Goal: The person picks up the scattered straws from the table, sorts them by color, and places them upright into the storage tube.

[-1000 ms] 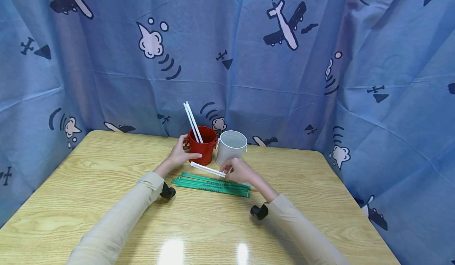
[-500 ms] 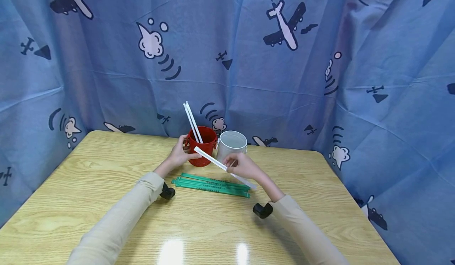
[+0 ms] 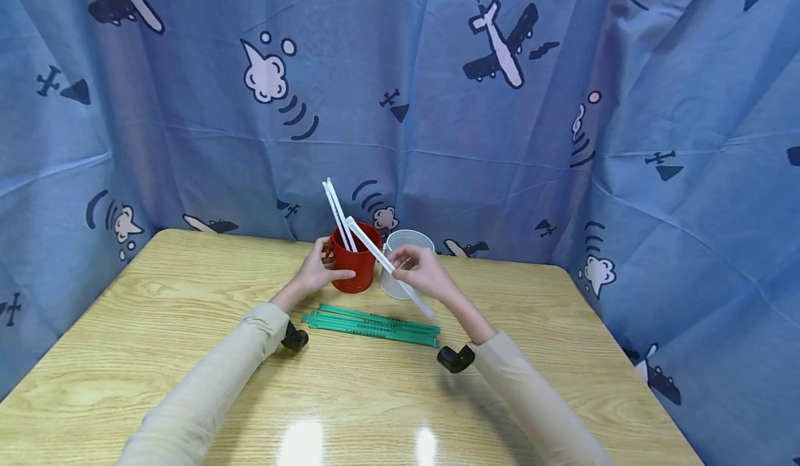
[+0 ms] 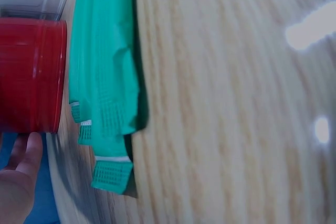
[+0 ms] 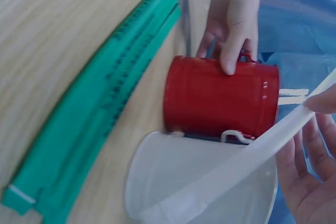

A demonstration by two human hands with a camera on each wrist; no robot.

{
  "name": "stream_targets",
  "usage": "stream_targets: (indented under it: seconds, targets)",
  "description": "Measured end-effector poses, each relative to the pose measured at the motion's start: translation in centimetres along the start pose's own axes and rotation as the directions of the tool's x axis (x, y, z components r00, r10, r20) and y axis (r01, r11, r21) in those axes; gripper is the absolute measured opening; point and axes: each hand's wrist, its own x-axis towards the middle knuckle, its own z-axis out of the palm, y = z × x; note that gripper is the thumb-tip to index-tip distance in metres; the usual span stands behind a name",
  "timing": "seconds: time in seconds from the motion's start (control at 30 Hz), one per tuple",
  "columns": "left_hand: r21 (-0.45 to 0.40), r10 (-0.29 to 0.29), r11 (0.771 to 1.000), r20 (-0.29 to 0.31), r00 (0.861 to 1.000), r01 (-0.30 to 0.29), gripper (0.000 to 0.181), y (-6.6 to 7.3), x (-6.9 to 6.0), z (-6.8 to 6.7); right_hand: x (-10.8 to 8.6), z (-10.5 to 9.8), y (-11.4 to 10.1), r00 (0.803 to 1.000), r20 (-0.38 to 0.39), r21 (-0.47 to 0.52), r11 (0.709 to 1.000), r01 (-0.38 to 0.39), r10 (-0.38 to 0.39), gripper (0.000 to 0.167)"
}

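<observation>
My left hand (image 3: 314, 270) grips the side of a small red bucket (image 3: 362, 266), its thumb across the front. Two slim white wrapped sticks (image 3: 338, 210) lean out of that bucket. Between thumb and fingers, my right hand (image 3: 422, 271) pinches another long white wrapped stick (image 3: 375, 249) near its middle. Its upper end is at the red bucket's rim in the head view; whether it touches cannot be told. In the right wrist view this stick (image 5: 252, 158) crosses in front of a white bucket (image 5: 173, 169), which stands right beside the red one.
Several long green wrapped packets (image 3: 375, 326) with dark print lie side by side on the wooden table (image 3: 250, 383), in front of both buckets. A blue curtain (image 3: 375, 91) with printed planes hangs behind the table. A black camera (image 3: 455, 359) sits on the right wrist.
My right hand has lifted the white stick up off the green packets and tilted it, its far end rising to the red bucket's rim. The left hand has stayed on the bucket.
</observation>
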Motion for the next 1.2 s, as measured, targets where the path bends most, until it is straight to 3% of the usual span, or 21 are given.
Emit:
stream_targets:
  seconds: [0.17,0.4,0.6,0.83,1.1,1.2]
  targets:
    - [0.007,0.008,1.0,0.001,1.0,-0.008,0.086,-0.1,0.0,0.0,0.9,-0.1,-0.9,0.997,-0.063,0.011,0.999,0.046,-0.046,0.018]
    - [-0.001,0.014,1.0,0.001,1.0,-0.014,0.085,0.0,-0.1,0.0,2.2,0.0,-2.6,0.992,-0.124,0.004,1.0,0.026,-0.025,0.026]
    - [-0.009,0.021,1.0,0.003,1.0,-0.021,0.084,0.0,-0.1,0.0,3.0,0.2,-3.9,0.978,-0.198,0.043,0.996,0.076,-0.066,0.025]
    - [-0.017,0.022,1.0,0.01,1.0,-0.022,0.084,0.1,-0.1,0.0,4.0,0.6,-5.3,0.936,-0.326,0.127,0.975,0.18,-0.13,0.02]
    - [-0.007,0.023,1.0,0.011,1.0,-0.023,0.084,0.2,-0.2,0.0,4.9,1.0,-6.3,0.883,-0.45,0.216,0.943,0.253,-0.134,0.021]
    - [-0.006,0.025,1.0,0.009,1.0,-0.025,0.083,0.2,-0.2,0.1,5.0,1.2,-6.9,0.872,-0.471,0.232,0.934,0.271,-0.136,0.022]
